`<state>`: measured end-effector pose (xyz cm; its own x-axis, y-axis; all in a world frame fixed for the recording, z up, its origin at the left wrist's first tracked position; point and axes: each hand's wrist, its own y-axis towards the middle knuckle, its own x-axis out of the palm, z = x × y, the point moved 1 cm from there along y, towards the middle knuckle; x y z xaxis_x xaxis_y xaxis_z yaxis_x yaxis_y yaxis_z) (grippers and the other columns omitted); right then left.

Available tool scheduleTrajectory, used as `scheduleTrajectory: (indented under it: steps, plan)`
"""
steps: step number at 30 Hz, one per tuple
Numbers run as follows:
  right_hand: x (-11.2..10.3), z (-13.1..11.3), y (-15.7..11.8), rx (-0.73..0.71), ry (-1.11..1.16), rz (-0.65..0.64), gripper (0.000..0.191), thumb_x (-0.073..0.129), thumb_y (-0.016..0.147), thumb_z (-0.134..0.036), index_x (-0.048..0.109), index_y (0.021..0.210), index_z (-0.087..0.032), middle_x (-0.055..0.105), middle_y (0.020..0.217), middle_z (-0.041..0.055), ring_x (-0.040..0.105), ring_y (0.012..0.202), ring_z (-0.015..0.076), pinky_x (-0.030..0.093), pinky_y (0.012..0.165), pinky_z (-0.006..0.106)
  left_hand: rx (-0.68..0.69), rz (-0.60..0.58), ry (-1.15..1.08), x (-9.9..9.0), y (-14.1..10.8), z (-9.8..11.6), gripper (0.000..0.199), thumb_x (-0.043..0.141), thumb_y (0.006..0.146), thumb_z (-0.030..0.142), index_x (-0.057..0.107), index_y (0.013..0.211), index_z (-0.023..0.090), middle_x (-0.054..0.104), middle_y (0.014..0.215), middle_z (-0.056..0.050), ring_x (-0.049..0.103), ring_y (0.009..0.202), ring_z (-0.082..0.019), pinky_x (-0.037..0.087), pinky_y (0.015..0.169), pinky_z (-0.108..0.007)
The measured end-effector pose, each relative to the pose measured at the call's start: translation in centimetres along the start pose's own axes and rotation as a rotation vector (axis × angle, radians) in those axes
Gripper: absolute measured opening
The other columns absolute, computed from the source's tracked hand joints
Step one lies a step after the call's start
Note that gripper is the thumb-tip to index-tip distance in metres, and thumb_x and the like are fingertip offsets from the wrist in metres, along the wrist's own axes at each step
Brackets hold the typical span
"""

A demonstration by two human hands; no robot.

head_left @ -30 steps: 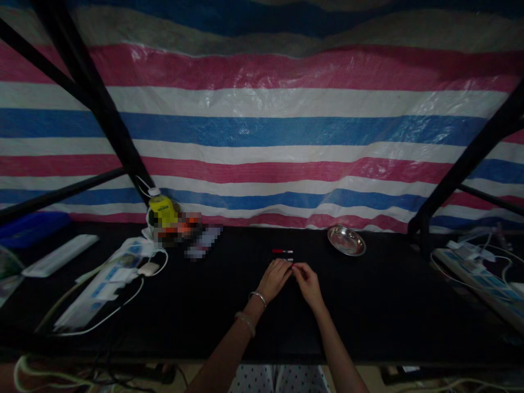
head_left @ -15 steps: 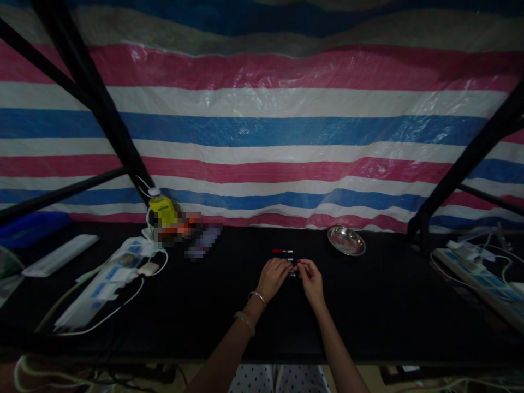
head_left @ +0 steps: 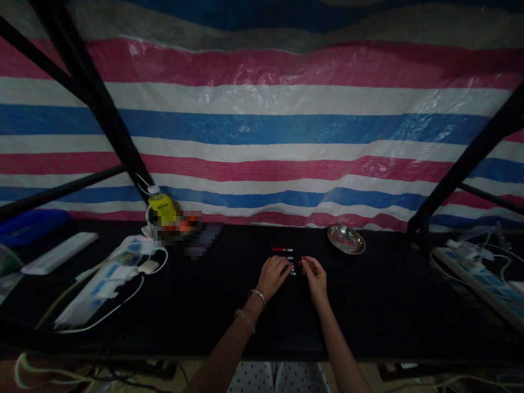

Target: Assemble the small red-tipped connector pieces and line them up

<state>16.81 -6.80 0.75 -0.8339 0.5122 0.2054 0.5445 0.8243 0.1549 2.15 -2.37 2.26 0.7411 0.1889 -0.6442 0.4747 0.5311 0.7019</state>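
A small red piece [head_left: 302,262] sits between the thumb and fingertips of the right hand [head_left: 316,277], pinched just above the black counter [head_left: 380,311], a little right of midway between its side edges; its full shape is hidden by the fingers. The left hand [head_left: 273,275] is beside it, fingers bent and angled down over small silver-ended pieces [head_left: 293,272] that poke out past the fingertips — whether it grips them, I cannot tell. The hands are apart, with a narrow gap between them.

Just beyond, toward the far edge, a slim red-and-silver stick [head_left: 282,249] lies flat, its silver end to the right. Farther right, close to the far edge, is a round metal dish [head_left: 346,239]. Toward the far left corner stand a yellow bottle [head_left: 162,209] and, nearer the left edge, a white power strip [head_left: 104,284] with plugs and cords. Another power strip [head_left: 483,281] lies along the right edge. A striped sheet [head_left: 262,131] hangs behind the far edge.
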Motion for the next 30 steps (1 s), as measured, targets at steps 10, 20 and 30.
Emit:
scheduleTrajectory:
  steps: [10,20,30]
  plan:
    - [1.1,-0.9,-1.6,-0.302,-0.224,-0.121,0.018,0.064,0.076,-0.032,0.067,0.086,-0.018,0.068,0.087,0.0066,0.063,0.084,0.0197,0.051,0.078,0.034,0.034,-0.033,0.003,0.0,-0.2,-0.2,0.017,0.045,0.089,0.02,0.06,0.097,0.019,0.067,0.094,-0.005,0.06,0.087,-0.017,0.048,0.077,-0.034]
    - [1.6,-1.6,-2.6,-0.488,-0.395,-0.138,0.017,0.06,0.079,-0.028,0.07,0.093,-0.024,0.07,0.093,0.0056,0.065,0.087,0.0211,0.051,0.081,0.038,0.006,-0.07,-0.007,0.3,-0.5,-0.7,0.024,0.047,0.082,0.011,0.06,0.1,0.02,0.066,0.095,-0.006,0.06,0.09,-0.018,0.048,0.078,-0.035]
    - [1.9,-1.0,-2.6,-0.632,-0.497,-0.225,0.019,0.059,0.08,-0.022,0.07,0.095,-0.027,0.071,0.093,0.0041,0.065,0.092,0.0222,0.049,0.084,0.041,0.007,-0.056,-0.009,0.1,-0.4,-0.5,0.028,0.045,0.078,0.006,0.06,0.098,0.019,0.066,0.094,-0.006,0.059,0.089,-0.019,0.046,0.079,-0.035]
